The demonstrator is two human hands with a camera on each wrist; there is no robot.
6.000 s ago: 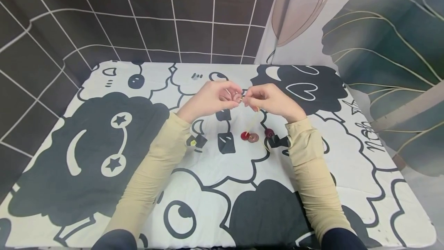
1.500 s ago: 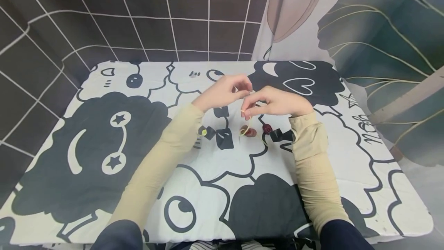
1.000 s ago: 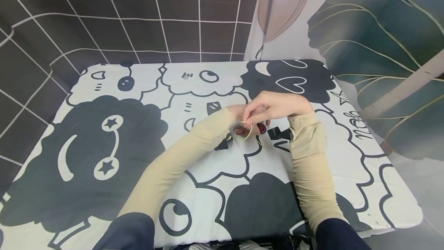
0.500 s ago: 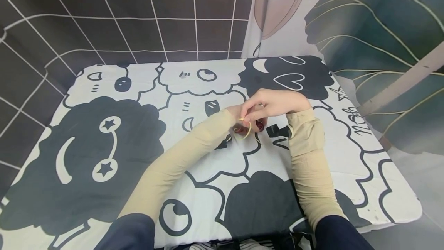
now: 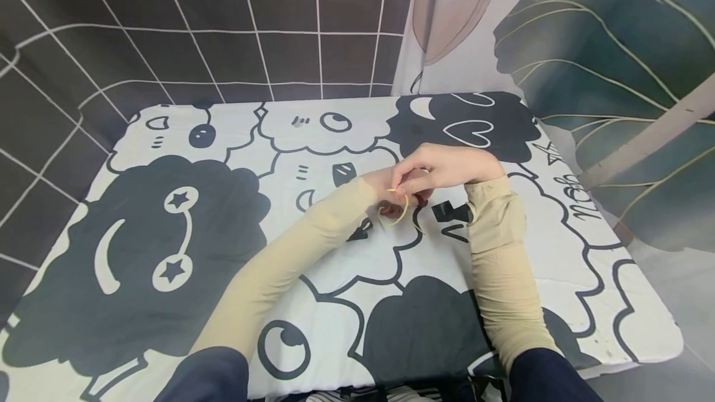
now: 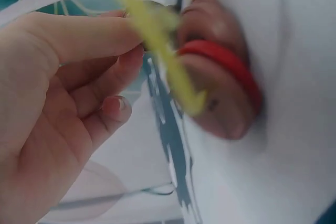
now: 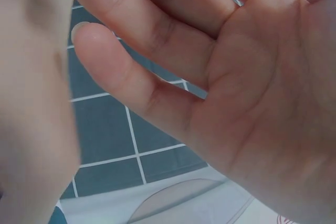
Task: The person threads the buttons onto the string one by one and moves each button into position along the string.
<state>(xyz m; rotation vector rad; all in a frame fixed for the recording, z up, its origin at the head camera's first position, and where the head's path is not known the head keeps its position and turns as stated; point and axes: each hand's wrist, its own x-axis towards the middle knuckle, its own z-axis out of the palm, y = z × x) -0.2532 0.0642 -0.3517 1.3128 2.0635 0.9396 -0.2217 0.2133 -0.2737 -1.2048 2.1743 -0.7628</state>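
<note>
My right hand pinches a yellow cord between thumb and forefinger; the cord loops down from the fingertips. Partly behind it, my left hand reaches across to the right, a dark red button at its fingertips. The left wrist view shows thumb and finger pinching a dark, blurred round edge. Beside them sits a group of buttons, a brownish-pink button in front of a bright red button, with the cord passing before them. In the right wrist view the palm and bent fingers hide the pinch.
A tabletop with a black-and-white cartoon cloth lies beneath. Black shapes on it belong to the print. A dark grid-patterned hanging stands behind, and a leaf-patterned curtain at the right.
My left hand let go of the cord area, came down and right to the dark red button, and lifted it from its flat place. My right hand kept the cord, slightly lower.
</note>
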